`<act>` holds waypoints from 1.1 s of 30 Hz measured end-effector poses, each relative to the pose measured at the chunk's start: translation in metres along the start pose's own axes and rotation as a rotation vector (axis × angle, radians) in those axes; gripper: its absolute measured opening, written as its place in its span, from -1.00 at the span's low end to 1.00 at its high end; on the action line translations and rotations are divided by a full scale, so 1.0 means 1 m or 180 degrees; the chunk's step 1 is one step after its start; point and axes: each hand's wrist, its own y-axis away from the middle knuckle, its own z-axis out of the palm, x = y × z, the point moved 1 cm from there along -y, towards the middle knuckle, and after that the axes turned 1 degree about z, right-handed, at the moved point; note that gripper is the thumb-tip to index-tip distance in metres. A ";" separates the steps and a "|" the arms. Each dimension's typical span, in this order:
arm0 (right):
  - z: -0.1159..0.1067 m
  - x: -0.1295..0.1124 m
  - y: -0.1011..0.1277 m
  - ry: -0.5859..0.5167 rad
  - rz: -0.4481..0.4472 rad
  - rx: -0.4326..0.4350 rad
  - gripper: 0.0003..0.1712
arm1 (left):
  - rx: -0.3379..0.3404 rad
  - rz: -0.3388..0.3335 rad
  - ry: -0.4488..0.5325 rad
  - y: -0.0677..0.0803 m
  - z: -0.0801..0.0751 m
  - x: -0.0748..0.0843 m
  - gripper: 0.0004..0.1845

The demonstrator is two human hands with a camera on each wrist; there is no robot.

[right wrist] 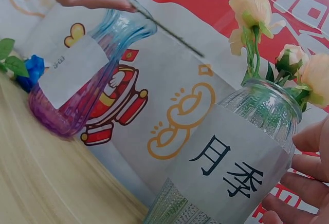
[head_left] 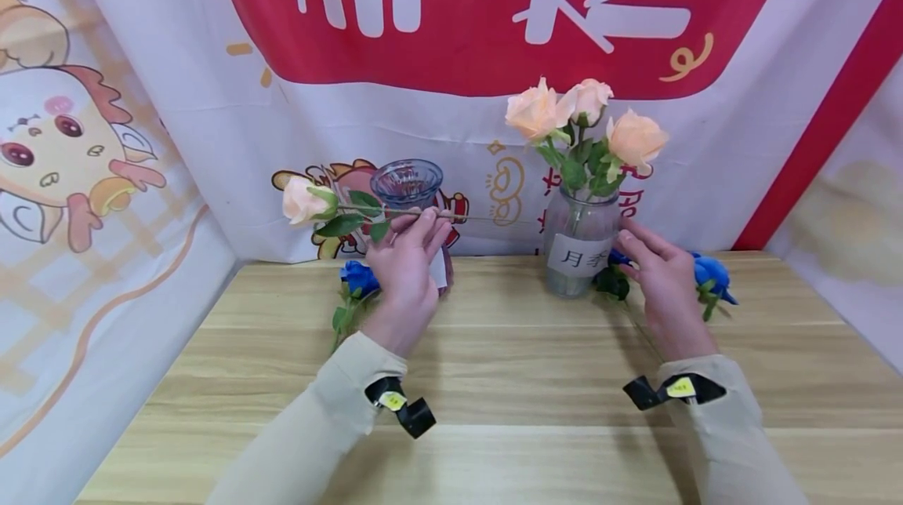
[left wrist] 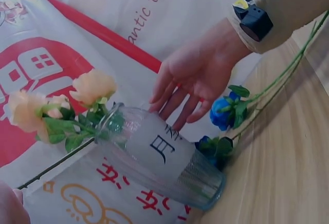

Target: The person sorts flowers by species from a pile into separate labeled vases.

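My left hand (head_left: 405, 262) pinches the thin stem of a pale peach rose (head_left: 305, 201), held sideways with the bloom at the left. In the right wrist view the bare end of the stem (right wrist: 180, 40) points toward a clear glass vase (right wrist: 277, 126), apart from its mouth. Several peach roses (head_left: 536, 109) stand in this vase, which bears a white label (head_left: 578, 256) with black characters. Against the vase's right side rest the loosely extended fingers of my right hand (head_left: 663, 270). Behind the left hand stands a blue-and-purple glass vase (right wrist: 72, 113), partly hidden in the head view.
A blue rose (head_left: 360, 277) lies beside the blue-and-purple vase. More blue roses (head_left: 712, 276) lie behind and beside my right hand, their stems running forward over the wooden table (head_left: 494, 379). A printed cloth (head_left: 451, 128) hangs close behind both vases.
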 end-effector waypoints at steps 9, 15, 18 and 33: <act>0.002 -0.002 -0.001 0.0060 0.0028 -0.0019 -0.31 | -0.0154 -0.0051 0.0311 0.004 0.034 -0.013 -0.83; 0.002 -0.001 -0.001 0.0036 0.0028 -0.0026 -0.32 | -0.0169 -0.0181 0.0339 0.009 0.053 -0.021 -0.82; 0.001 -0.001 0.000 0.0032 0.0037 -0.0005 -0.32 | -0.0184 -0.0204 0.0304 0.010 0.060 -0.027 -0.83; 0.000 0.000 -0.001 0.0005 0.0020 0.0001 -0.34 | -0.0356 0.0162 0.0330 0.012 0.082 -0.050 -0.81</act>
